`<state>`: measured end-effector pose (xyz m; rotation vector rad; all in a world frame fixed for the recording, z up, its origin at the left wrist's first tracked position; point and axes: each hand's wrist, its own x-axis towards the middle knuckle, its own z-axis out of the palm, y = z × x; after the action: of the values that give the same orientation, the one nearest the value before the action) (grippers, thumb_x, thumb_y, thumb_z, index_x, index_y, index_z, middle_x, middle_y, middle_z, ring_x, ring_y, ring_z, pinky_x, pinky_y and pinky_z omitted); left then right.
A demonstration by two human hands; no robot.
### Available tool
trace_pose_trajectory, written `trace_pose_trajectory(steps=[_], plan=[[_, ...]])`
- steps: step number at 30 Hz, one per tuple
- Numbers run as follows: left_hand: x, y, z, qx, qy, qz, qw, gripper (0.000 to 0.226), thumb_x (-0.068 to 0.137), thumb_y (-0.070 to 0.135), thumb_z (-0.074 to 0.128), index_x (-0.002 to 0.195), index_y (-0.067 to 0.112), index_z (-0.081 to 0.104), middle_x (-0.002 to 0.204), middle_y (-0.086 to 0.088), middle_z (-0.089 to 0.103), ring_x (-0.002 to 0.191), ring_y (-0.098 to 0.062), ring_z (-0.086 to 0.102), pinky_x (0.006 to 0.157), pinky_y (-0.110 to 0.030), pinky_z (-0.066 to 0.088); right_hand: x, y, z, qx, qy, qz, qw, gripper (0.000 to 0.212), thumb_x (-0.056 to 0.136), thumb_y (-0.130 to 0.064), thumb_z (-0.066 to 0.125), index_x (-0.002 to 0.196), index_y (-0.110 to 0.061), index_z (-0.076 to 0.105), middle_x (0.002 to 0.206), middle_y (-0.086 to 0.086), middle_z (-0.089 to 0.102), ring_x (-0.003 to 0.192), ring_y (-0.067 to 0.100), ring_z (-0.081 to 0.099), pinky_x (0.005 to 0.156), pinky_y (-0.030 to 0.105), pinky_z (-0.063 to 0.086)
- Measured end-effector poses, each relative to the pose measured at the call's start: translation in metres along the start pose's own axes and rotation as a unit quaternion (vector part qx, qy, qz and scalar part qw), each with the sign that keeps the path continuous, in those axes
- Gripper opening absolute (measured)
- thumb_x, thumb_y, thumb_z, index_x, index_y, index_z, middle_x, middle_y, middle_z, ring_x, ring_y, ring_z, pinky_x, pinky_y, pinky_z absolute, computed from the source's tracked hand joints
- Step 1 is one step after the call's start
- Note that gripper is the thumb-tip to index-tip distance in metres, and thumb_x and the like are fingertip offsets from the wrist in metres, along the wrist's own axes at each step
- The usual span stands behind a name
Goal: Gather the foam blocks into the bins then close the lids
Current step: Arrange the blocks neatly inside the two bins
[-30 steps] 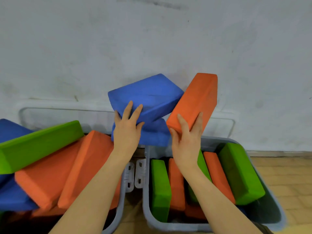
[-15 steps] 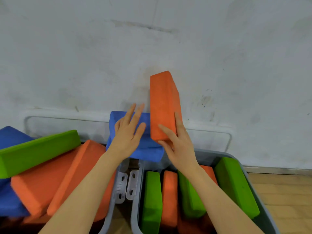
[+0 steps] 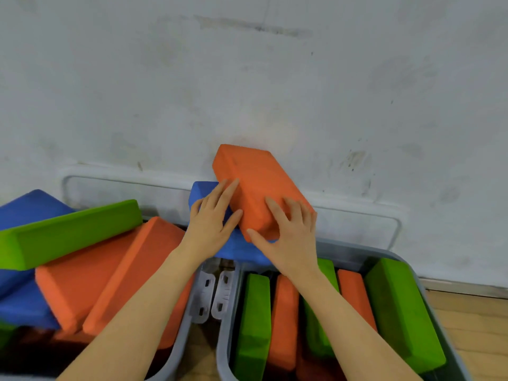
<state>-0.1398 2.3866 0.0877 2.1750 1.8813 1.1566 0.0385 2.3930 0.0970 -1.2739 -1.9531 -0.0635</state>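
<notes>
I see the orange block (image 3: 258,188) lying tilted on top of a blue block (image 3: 242,247), which bridges the gap between the two bins against the wall (image 3: 247,78). My right hand (image 3: 288,237) grips the orange block's near end, fingers curled over its top face and thumb at its lower corner. My left hand (image 3: 211,224) lies just to its left, fingers straight and spread, resting on the blue block and touching the orange block's side. Below my right hand, the right bin (image 3: 450,345) holds green and orange blocks standing on edge. Left of my left hand, the left bin (image 3: 181,339) is heaped with orange, green and blue blocks.
</notes>
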Motion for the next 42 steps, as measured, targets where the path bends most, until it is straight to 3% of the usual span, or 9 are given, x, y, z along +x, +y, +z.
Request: trace_pose_trajectory(steps=[6, 13, 16, 20, 25, 29, 33, 39, 42], plan=[[0.010, -0.003, 0.006, 0.105, -0.024, -0.070, 0.992, 0.060, 0.085, 0.068, 0.018, 0.142, 0.052, 0.015, 0.157, -0.005, 0.011, 0.141, -0.039, 0.013, 0.108, -0.061, 0.016, -0.004, 0.025, 0.000, 0.131, -0.019, -0.011, 0.991, 0.060, 0.067, -0.051, 0.063, 0.123, -0.038, 0.048, 0.138, 0.006, 0.046, 0.134, 0.031, 0.033, 0.105, 0.068, 0.017], [-0.010, 0.004, 0.005, 0.152, 0.029, -0.114, 0.981, 0.056, 0.087, 0.052, 0.037, 0.114, 0.014, 0.066, 0.118, -0.019, 0.061, 0.111, -0.049, 0.052, 0.078, -0.059, 0.049, -0.014, 0.012, -0.001, 0.049, -0.033, 0.068, 0.996, 0.068, 0.072, -0.067, 0.052, 0.135, -0.042, 0.045, 0.153, 0.013, 0.021, 0.141, 0.039, 0.016, 0.103, 0.067, 0.028], [-0.030, -0.001, 0.008, 0.192, 0.002, -0.111, 0.975, 0.065, 0.077, 0.064, 0.043, 0.123, 0.022, 0.062, 0.138, -0.021, 0.046, 0.121, -0.051, 0.044, 0.093, -0.060, 0.038, -0.013, 0.009, -0.001, 0.009, -0.040, 0.083, 0.996, 0.072, 0.074, -0.074, 0.046, 0.138, -0.042, 0.041, 0.156, 0.014, 0.015, 0.142, 0.042, 0.010, 0.104, 0.067, 0.026], [-0.042, 0.004, 0.010, 0.163, -0.001, -0.130, 0.978, 0.075, 0.070, 0.056, 0.072, 0.132, 0.019, 0.052, 0.143, -0.026, 0.034, 0.107, -0.047, 0.054, 0.079, -0.051, 0.048, -0.019, 0.002, -0.002, -0.020, -0.061, 0.126, 0.990, 0.067, 0.081, -0.068, 0.049, 0.142, -0.046, 0.031, 0.156, 0.016, 0.008, 0.142, 0.043, 0.007, 0.106, 0.061, 0.025], [-0.042, 0.007, 0.017, 0.112, 0.029, -0.164, 0.980, 0.072, 0.079, 0.044, 0.070, 0.140, 0.017, 0.042, 0.152, -0.021, 0.022, 0.111, -0.043, 0.052, 0.078, -0.046, 0.049, -0.016, 0.009, -0.007, 0.133, -0.073, 0.105, 0.983, 0.057, 0.089, -0.041, 0.059, 0.141, -0.030, 0.041, 0.156, 0.015, 0.017, 0.143, 0.042, 0.001, 0.113, 0.052, 0.018], [-0.029, 0.005, 0.011, 0.089, 0.048, -0.163, 0.981, 0.079, 0.082, 0.043, 0.067, 0.147, 0.024, 0.026, 0.153, -0.018, 0.023, 0.110, -0.043, 0.052, 0.077, -0.049, 0.049, -0.012, 0.026, -0.022, 0.240, -0.059, 0.063, 0.967, 0.045, 0.093, -0.021, 0.055, 0.136, -0.027, 0.044, 0.156, 0.010, 0.017, 0.145, 0.025, 0.013, 0.116, 0.026, 0.018], [-0.024, 0.002, 0.009, 0.038, 0.073, -0.138, 0.987, 0.079, 0.085, 0.033, 0.066, 0.148, 0.032, 0.017, 0.149, -0.020, 0.026, 0.111, -0.043, 0.051, 0.071, -0.050, 0.051, 0.002, 0.032, -0.027, 0.234, -0.037, 0.104, 0.966, 0.044, 0.097, -0.010, 0.049, 0.139, -0.025, 0.043, 0.156, 0.010, 0.011, 0.139, 0.018, 0.025, 0.092, -0.008, 0.015], [-0.005, -0.029, 0.001, 0.055, 0.081, -0.133, 0.986, 0.057, 0.091, 0.027, 0.059, 0.143, 0.026, 0.037, 0.148, -0.022, 0.028, 0.101, -0.045, 0.056, 0.070, -0.052, 0.052, 0.023, 0.017, -0.008, 0.228, -0.059, 0.104, 0.966, 0.046, 0.095, -0.026, 0.055, 0.138, -0.035, 0.042, 0.153, 0.004, 0.019, 0.132, 0.016, 0.038, 0.095, 0.020, 0.034], [-0.003, -0.041, 0.002, 0.131, 0.086, -0.133, 0.979, 0.049, 0.093, 0.035, 0.050, 0.140, 0.031, 0.040, 0.141, -0.027, 0.034, 0.106, -0.050, 0.052, 0.074, -0.058, 0.050, 0.025, 0.018, 0.006, 0.257, -0.031, 0.107, 0.960, 0.043, 0.097, -0.019, 0.051, 0.131, -0.043, 0.041, 0.152, 0.004, 0.022, 0.132, 0.017, 0.037, 0.093, 0.008, 0.033]])
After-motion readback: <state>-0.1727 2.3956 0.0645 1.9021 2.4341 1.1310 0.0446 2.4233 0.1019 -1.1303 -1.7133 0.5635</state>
